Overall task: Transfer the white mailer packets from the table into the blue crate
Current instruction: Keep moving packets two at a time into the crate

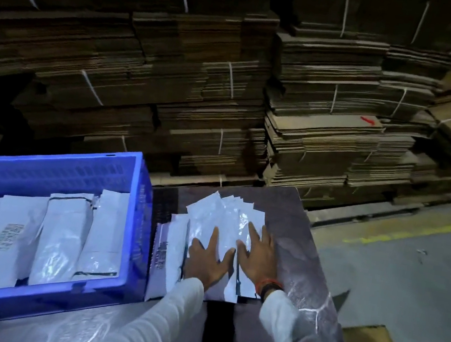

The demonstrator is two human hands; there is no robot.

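Nearest the person, the left hand (208, 260) and the right hand (259, 257) lie flat with fingers spread, side by side, pressing on the fanned pile of white mailer packets (222, 217) on the dark table (301, 259), gripping nothing. These 2 palms rest on thin, glossy plastic that looks light, limp and slippery, so the packets would probably slide apart unless squared up and taken by both long edges as 1 bundle. To the left stands the blue crate (140, 216), already holding several packets, and beyond rise the bundled stacks of flattened cardboard (177, 59).
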